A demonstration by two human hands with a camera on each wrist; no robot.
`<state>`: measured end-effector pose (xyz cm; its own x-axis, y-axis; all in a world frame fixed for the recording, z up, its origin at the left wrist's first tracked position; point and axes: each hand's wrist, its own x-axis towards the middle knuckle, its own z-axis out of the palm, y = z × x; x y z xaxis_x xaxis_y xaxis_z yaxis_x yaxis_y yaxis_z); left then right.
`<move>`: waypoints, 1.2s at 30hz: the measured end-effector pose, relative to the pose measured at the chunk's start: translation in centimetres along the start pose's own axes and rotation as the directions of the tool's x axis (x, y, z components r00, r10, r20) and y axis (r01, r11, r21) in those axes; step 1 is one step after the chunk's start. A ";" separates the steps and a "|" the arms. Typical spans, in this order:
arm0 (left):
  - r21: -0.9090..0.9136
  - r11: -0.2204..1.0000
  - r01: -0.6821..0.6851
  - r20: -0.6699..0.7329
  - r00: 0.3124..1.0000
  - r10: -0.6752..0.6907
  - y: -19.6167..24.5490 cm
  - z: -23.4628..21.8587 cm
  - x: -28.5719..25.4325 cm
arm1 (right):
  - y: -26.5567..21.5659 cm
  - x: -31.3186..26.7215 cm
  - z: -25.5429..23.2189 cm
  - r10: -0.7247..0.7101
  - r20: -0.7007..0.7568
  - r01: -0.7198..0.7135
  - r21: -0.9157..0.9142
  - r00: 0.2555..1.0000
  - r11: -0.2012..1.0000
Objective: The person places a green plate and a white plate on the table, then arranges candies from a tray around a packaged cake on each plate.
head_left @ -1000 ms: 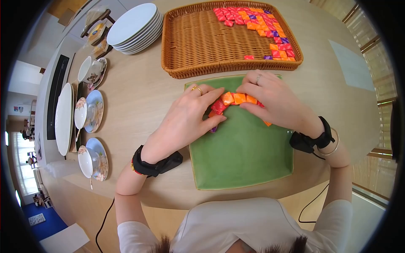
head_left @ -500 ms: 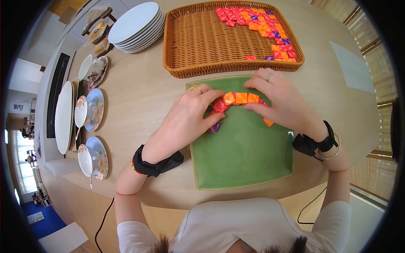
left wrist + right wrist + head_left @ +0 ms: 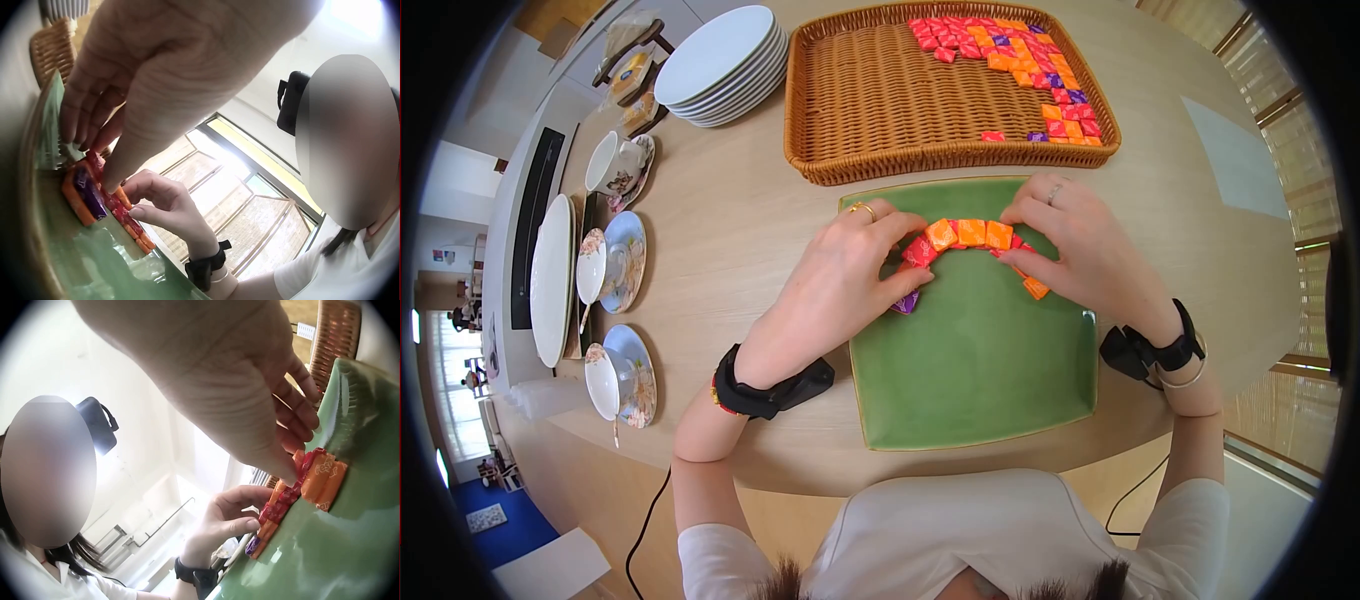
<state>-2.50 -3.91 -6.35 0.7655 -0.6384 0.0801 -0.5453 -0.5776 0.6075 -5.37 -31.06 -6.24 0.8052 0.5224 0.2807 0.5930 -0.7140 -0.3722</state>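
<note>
On the green square plate (image 3: 975,370), small wrapped candies form an arch near the far edge. Three orange candies (image 3: 971,233) cross its top. My left hand (image 3: 840,260) holds a red candy (image 3: 920,252) on the arch's left side between thumb and fingers, with a purple candy (image 3: 907,303) below it. My right hand (image 3: 1090,235) pinches the candies on the right side, thumb inside the curve and fingers outside. An orange candy (image 3: 1036,288) lies at the lower right end. The right wrist view shows stacked red candies (image 3: 289,495) beside the right thumb.
Beyond the plate stands a wicker basket (image 3: 950,172) with red, orange and purple candies along its right side. A stack of white plates (image 3: 710,60) is at the far left. Flowered cups (image 3: 605,380) on saucers and a white platter (image 3: 552,280) line the table's left side.
My right hand has shifted right along the arch, from the orange candies at the top to its right side. The left hand stays at the left side.
</note>
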 end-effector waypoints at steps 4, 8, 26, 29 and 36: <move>-0.005 1.000 0.006 -0.001 1.000 -0.006 0.1 -0.1 0.0 | 0.2 0.0 0.3 -0.006 0.019 0.006 0.002 1.000 1.000; -0.018 1.000 0.012 0.011 1.000 -0.011 0.2 -0.2 0.0 | 0.0 -0.1 0.2 0.000 0.024 0.000 0.000 1.000 1.000; -0.112 0.986 0.124 0.093 0.989 -0.114 0.3 -1.3 -0.5 | 0.5 -1.9 -3.0 0.321 0.260 -0.378 0.212 0.911 0.901; -0.077 0.992 0.104 0.149 0.985 -0.091 0.3 -1.9 -0.7 | -0.5 -2.3 -3.5 0.344 0.333 -0.422 0.199 0.878 0.885; -0.025 0.992 0.121 0.180 0.977 -0.115 0.5 -2.0 -0.9 | -2.2 -3.5 -1.7 0.303 0.162 -0.311 0.026 0.939 0.950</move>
<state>-2.77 -2.62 -4.55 0.7490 -0.6490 -0.1334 -0.4399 -0.6377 0.6323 -9.48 -32.12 -4.91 0.9368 0.3499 0.0072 0.3131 -0.8286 -0.4641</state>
